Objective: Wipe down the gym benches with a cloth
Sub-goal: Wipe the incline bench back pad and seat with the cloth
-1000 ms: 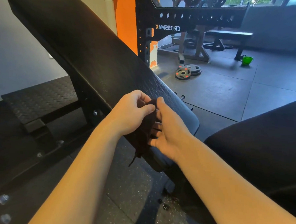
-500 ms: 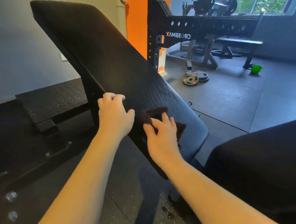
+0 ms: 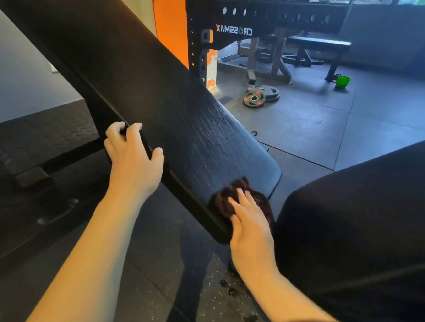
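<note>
Dark rubber floor [image 3: 307, 131] runs back to a black rack [image 3: 265, 17] whose lettering reads mirrored. Its upper part is cut off by the frame edge. Weight plates [image 3: 257, 96], a green bucket [image 3: 342, 81] and a flat bench [image 3: 318, 41] lie well beyond both hands.

The inclined backrest pad [image 3: 160, 103] crosses the view, and its upper end runs out of frame. Its underside and frame are in shadow and hard to make out.

The left hand [image 3: 132, 161] grips the pad's side edge. Its fingers curl over the rim, the thumb lies on the top face, and the fingertips are partly hidden behind the edge.

The right hand [image 3: 250, 223] lies flat with straight fingers and presses the cloth [image 3: 222, 201] against the lower end of the pad. The cloth is dark and bunched directly under the palm and fingers. It shows only past the fingertips and on both sides of the hand, so its full extent cannot be judged. It lies well apart from the left hand's grip, further down the same pad.

A second black pad [image 3: 364, 220] sits just beside the right hand on its outer side, cut off at the frame edge.
</note>
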The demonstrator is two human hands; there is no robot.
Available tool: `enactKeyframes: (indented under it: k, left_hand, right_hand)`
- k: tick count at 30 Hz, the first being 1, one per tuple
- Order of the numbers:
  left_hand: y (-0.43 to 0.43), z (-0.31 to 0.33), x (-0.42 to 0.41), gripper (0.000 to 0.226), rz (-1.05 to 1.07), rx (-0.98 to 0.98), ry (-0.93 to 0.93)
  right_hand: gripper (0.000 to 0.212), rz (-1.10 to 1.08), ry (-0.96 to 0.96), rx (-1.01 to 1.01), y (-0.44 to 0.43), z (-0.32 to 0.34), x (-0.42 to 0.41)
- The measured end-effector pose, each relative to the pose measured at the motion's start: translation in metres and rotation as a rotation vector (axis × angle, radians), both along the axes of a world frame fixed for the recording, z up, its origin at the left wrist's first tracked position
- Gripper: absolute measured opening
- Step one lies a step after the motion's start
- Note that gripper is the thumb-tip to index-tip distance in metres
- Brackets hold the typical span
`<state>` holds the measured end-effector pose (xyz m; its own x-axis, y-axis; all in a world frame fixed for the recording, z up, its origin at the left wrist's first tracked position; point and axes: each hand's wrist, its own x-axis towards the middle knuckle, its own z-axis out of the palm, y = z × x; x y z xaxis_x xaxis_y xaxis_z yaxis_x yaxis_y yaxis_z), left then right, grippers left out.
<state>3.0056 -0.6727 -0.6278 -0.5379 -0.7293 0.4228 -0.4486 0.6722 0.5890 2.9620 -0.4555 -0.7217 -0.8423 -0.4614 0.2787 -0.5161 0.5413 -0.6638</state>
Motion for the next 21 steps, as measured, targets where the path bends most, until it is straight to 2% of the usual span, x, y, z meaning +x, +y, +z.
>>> enactKeyframes:
  k: [5, 8, 12, 16, 21]
  left_hand:
    - [0.002, 0.0, -0.002, 0.058, -0.006, -0.013, 0.003]
    - [0.005, 0.002, -0.004, 0.055, -0.003, 0.006, -0.005]
    - [0.004, 0.001, 0.0, 0.057, -0.003, 0.021, -0.017]
    - [0.004, -0.004, 0.002, 0.058, -0.023, 0.015, 0.007]
    - [0.005, -0.003, -0.001, 0.059, -0.016, 0.045, 0.019]
  right_hand:
    - [0.047, -0.054, -0.039, 0.086, -0.022, 0.004, 0.009]
    - [0.046, 0.018, 0.123, 0.117, -0.063, 0.024, 0.011]
    - [0.047, 0.125, 0.196, 0.1, -0.097, 0.033, 0.004]
    - [0.054, 0.033, 0.206, 0.169, -0.077, 0.011, 0.004]
    - [0.049, -0.059, 0.144, 0.059, -0.033, -0.008, 0.019]
